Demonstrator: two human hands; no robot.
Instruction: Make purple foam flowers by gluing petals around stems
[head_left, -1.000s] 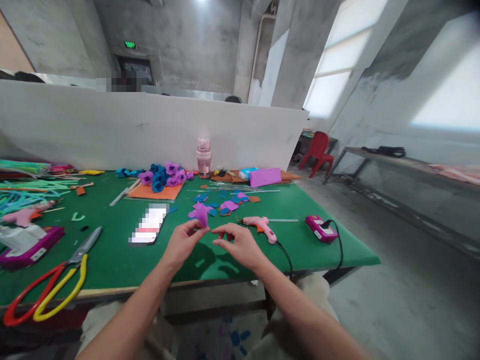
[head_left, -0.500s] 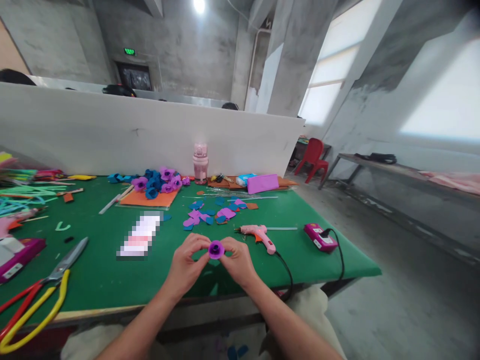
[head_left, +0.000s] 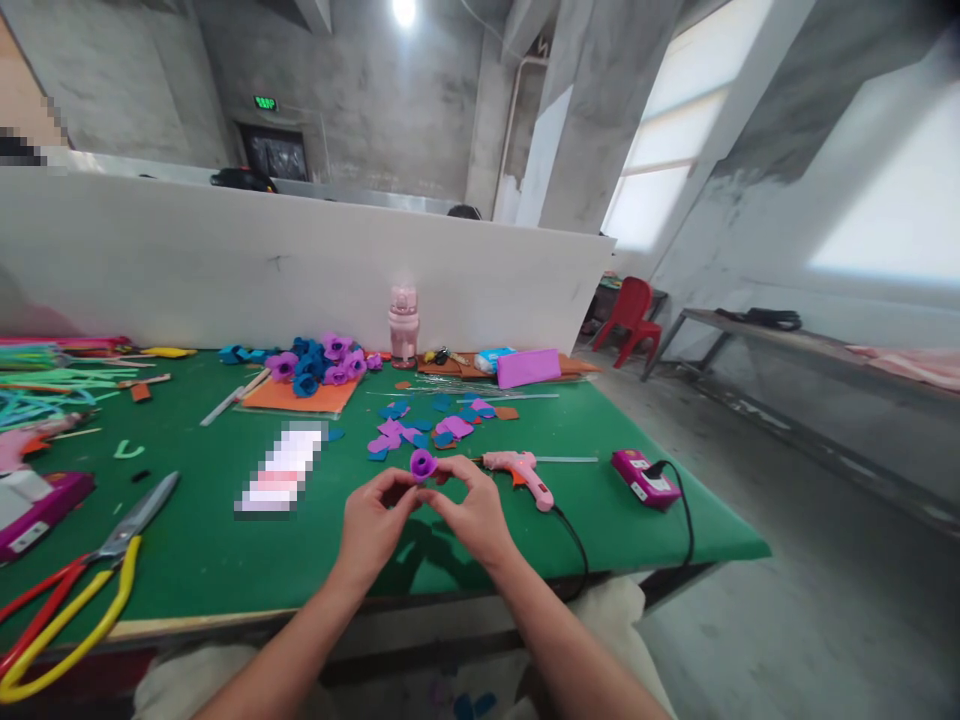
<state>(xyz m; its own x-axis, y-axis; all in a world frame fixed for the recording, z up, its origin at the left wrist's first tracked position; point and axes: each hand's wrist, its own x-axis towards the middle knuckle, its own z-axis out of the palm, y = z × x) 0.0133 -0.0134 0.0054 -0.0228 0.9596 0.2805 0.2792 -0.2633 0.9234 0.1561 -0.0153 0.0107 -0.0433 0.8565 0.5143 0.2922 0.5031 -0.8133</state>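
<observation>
A small purple craft flower [head_left: 422, 463] with a dark centre is pinched between my two hands, above the table's near part. My left hand [head_left: 377, 520] grips it low on the left, fingertips curled in. From the right, my right hand [head_left: 472, 505] holds its edge between thumb and finger. Loose purple and blue petal pieces [head_left: 454, 427] lie scattered just beyond. A pink glue gun [head_left: 521, 473] rests to the right of my right hand, its nozzle pointing left. Finished-looking purple and blue flowers [head_left: 307, 365] are heaped on an orange sheet [head_left: 300, 397] at the back left.
Large scissors [head_left: 112, 570] with red and yellow handles lie at the left front. A purple power strip [head_left: 645, 478] sits on the right with a black cord. A pink bottle [head_left: 403, 330] stands by the white partition [head_left: 300, 265]. Coloured strips [head_left: 60, 385] spread over the far left.
The purple flower has been raised and tilted, moving slightly left and away from me. Both hands have shifted their fingers on it, the right ones now higher. The view has moved slightly.
</observation>
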